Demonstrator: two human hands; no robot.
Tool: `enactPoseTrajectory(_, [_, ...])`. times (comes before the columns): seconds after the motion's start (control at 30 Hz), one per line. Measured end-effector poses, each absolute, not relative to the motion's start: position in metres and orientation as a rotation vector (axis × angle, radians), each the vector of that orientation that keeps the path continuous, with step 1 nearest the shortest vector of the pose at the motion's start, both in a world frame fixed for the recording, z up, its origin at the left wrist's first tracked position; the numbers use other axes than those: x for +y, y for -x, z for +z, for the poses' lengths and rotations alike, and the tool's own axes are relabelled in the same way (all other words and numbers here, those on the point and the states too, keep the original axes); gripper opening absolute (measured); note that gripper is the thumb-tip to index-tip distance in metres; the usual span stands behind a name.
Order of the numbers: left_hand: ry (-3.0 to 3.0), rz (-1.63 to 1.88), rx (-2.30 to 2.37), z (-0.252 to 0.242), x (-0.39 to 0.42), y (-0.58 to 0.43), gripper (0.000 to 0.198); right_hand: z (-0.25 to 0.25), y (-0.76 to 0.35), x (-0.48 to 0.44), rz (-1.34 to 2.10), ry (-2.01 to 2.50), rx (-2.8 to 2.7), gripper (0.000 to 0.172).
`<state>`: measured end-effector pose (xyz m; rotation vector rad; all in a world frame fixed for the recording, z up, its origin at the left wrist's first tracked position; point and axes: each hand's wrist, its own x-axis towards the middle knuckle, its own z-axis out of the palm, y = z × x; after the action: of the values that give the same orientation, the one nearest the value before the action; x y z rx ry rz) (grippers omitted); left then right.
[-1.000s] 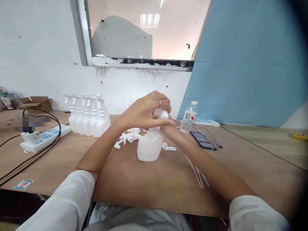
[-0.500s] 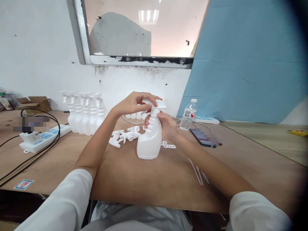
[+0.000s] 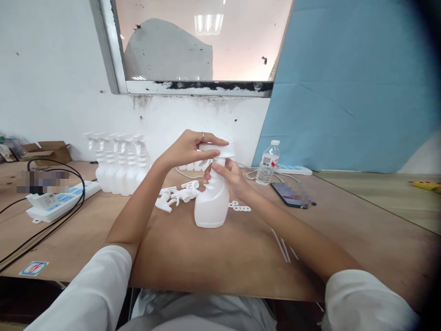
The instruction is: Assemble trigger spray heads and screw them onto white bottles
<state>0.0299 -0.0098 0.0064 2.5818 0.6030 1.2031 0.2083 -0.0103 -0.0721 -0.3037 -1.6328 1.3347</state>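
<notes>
A white spray bottle [image 3: 211,209] stands upright on the table before me. My left hand [image 3: 191,149] pinches the white trigger spray head [image 3: 225,151] on its top, thumb at the near side and fingers over it. Wrapped around the bottle's neck is my right hand [image 3: 237,178], its thumb just under the spray head. The joint between head and neck is partly covered by fingers. Loose white spray heads [image 3: 184,194] lie left of the bottle, and small white rings [image 3: 241,208] lie to its right. Thin white tubes [image 3: 281,243] rest beneath my right forearm.
Several assembled white spray bottles [image 3: 120,172] stand in a row at the back left. A power strip [image 3: 65,200] with black cables lies further left, near a cardboard box [image 3: 48,152]. A water bottle [image 3: 268,165] and a phone [image 3: 288,195] are at the right.
My left fingers have flattened and shifted over the spray head, which has turned a little. My right thumb has moved across the neck. The bottle stays in place.
</notes>
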Motion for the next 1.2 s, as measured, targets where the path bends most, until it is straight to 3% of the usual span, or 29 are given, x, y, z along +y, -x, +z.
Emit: enactPoseTrajectory(1.2, [-2.676,1.172,0.752,0.011,-0.021,-0.031,0.032,-0.074,-0.203,-0.013,1.317,0.206,-1.558,0.035])
